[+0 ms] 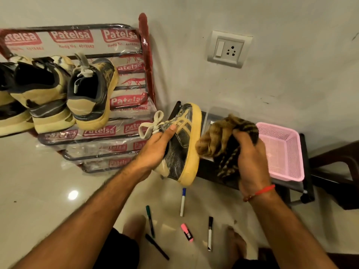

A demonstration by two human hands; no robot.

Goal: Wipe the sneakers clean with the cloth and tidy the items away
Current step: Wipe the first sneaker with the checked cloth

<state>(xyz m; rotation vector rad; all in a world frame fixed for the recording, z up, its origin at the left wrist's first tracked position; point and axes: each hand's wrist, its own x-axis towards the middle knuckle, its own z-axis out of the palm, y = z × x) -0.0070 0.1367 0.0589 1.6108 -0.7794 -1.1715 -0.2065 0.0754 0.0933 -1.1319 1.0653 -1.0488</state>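
Mid-frame, the left hand (155,150) grips one sneaker (180,144) around its upper, thumb up by the laces, fingers curled round the far side (mostly hidden). The shoe hangs in the air above the floor, tilted so the sole edge faces right. Just right of it the right hand (250,158) clutches a bunched cloth (219,136), fingers wrapped over the wad, its front fold touching or nearly touching the sole rim – hard to tell which.

Handling, as a guess: the sneaker looks light enough for one hand, upper soft and giving, sole stiff. Holding at the lace and tongue area seems sensible since it leaves the rim and side panels free for wiping. Laces (153,123) are loose and floppy, could snag. The cloth is soft, shapeless, best kept wadded so a thick pad meets the shoe.

Looks: dark cracked upper with tan stripes, thick yellowed sole, pale flat laces. Cloth is brown and dark, striped.

Upper left, three more similar sneakers (91,94) sit on a plastic-wrapped rack (124,131). Right of centre, a pink basket (281,152) rests on a dark stand. Bottom centre, several pens and markers (182,200) and a pink highlighter (186,232) lie scattered on the floor, likely the tidying still left
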